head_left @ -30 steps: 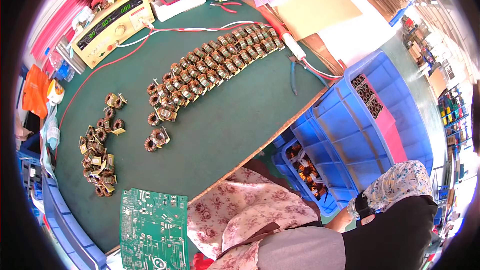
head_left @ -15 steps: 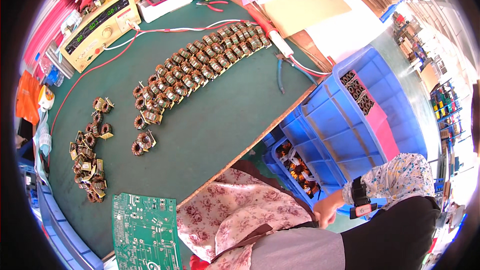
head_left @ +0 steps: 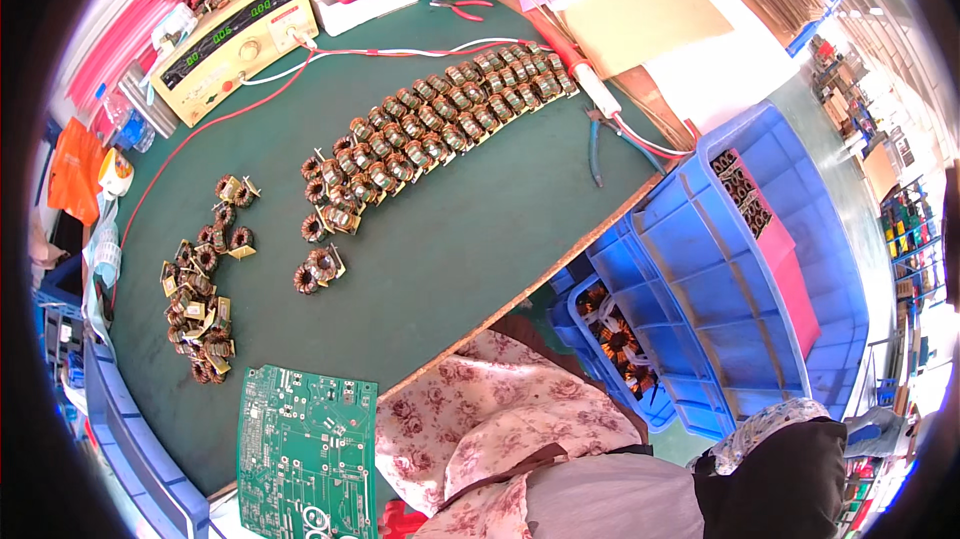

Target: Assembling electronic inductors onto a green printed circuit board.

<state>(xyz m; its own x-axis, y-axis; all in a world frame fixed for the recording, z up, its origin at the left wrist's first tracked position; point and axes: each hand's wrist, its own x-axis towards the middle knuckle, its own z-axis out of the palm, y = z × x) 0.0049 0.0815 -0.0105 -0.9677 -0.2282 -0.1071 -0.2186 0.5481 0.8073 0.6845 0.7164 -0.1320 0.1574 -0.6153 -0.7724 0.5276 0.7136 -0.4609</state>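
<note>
Neither of my hands shows. A piece of floral sleeve (head_left: 770, 429) is visible behind dark cloth at the lower right, with its hand hidden. A green circuit board (head_left: 305, 449) lies at the near left edge of the table (head_left: 400, 269). Beyond it sits a loose heap of copper-wound toroid coils (head_left: 200, 309) on small yellowish boards. Several more such coils stand in a long, tight block of rows (head_left: 430, 124) across the far middle. One small group of coils (head_left: 318, 269) sits just off the block's near end.
A bench power supply (head_left: 235, 39) with lit green digits stands far left, its red and white leads crossing the table. Blue-handled pliers (head_left: 596, 149) lie near the right edge. Blue crates (head_left: 680, 309) stand beside the table; one holds coils (head_left: 615, 334). Paper sheets (head_left: 640, 19) lie far right.
The view has shifted, so the table and its things sit farther right in the picture. My right hand and wristband, seen earlier at the lower right, are out of sight.
</note>
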